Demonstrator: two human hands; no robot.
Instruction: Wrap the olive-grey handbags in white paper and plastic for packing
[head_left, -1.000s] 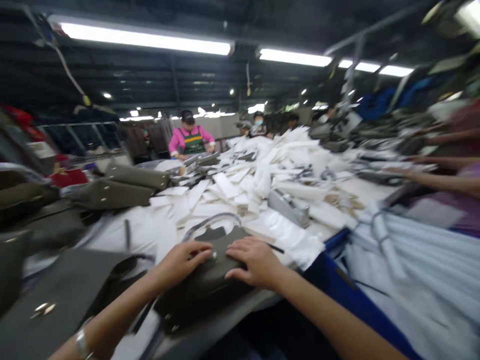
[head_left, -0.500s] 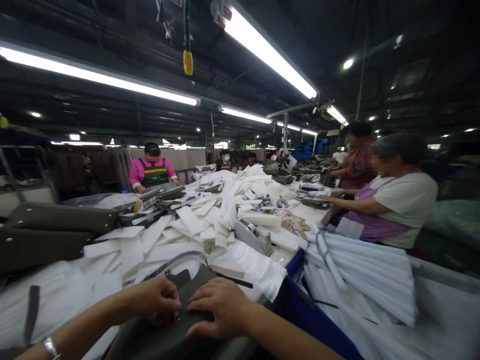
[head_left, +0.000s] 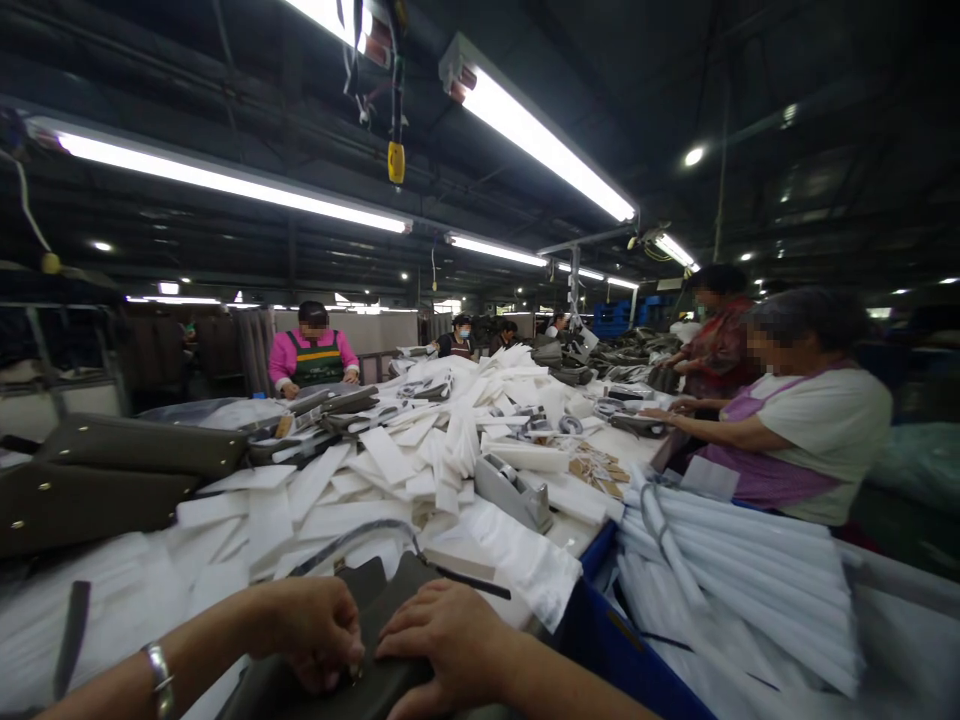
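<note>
A dark olive leather bag point(head_left: 375, 680) lies at the near edge of the long table, its thin curved handle arching over the white sheets behind it. My left hand point(head_left: 311, 630), with a metal bracelet on the wrist, is curled closed and presses on the bag's top left. My right hand point(head_left: 446, 640) rests on the bag's top right with fingers bent and pressed together against the leather. The two hands nearly touch.
Heaps of white paper sheets point(head_left: 390, 465) cover the table, with a grey tape dispenser point(head_left: 514, 492) among them. Finished olive bags point(head_left: 112, 470) lie at left. Rolled white sheets point(head_left: 742, 570) fill a blue bin at right. Other people work along both sides.
The view has tilted up from the table toward the ceiling lights and swung right. My hands have stayed on the bag, and the left hand has curled closed.
</note>
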